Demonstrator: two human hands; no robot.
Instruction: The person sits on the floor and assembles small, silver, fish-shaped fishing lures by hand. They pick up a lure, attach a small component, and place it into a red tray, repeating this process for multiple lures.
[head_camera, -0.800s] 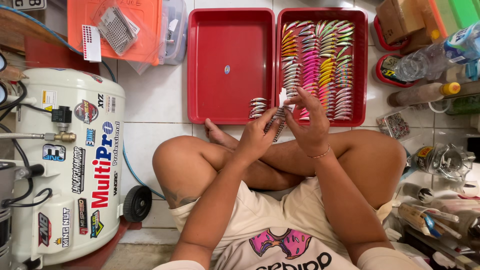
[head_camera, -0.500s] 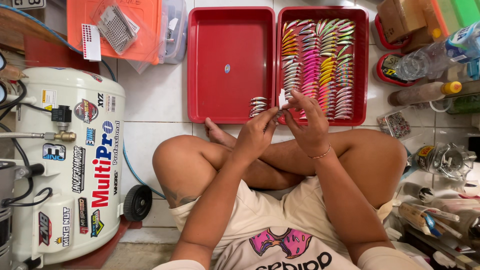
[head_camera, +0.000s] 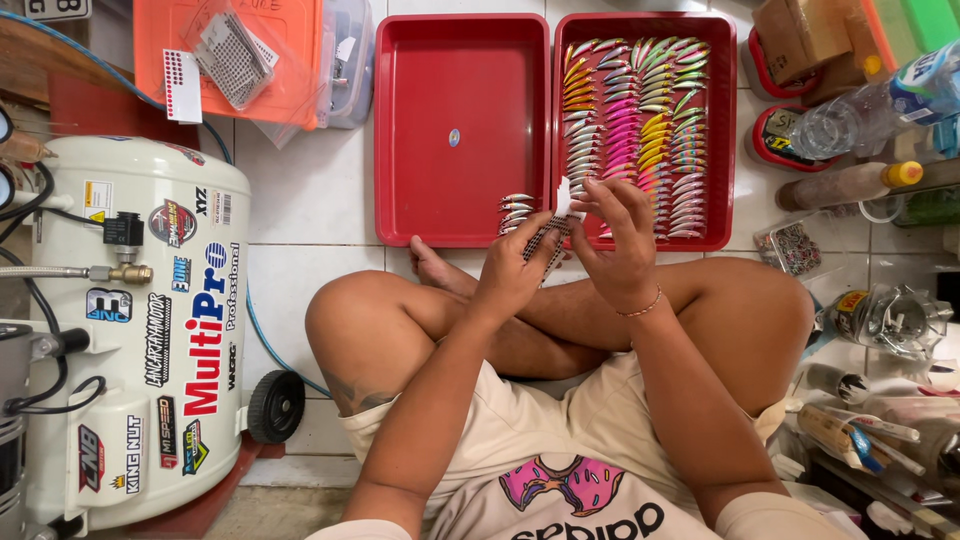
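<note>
Lures sorted between trays

Small dotted sticker sheet (head_camera: 543, 240) is pinched by left hand (head_camera: 515, 275); right hand (head_camera: 620, 245) is closed on its white edge. Few finished lures (head_camera: 517, 210) are laid in left red plastic tray (head_camera: 440, 60); right red tray (head_camera: 722, 130) is judged nearly full.

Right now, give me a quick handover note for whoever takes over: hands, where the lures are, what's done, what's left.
Left hand: holds a small dotted sticker sheet over the near edge of the trays.
Right hand: fingertips pinch a small white piece just above that sheet.
Left red tray: almost bare; only a few fishing lures lie at its near right corner.
Right red tray: packed with rows of coloured lures.
Done, judging by the layout: apparently those few lures in the left tray. Left: apparently the full right tray.
</note>
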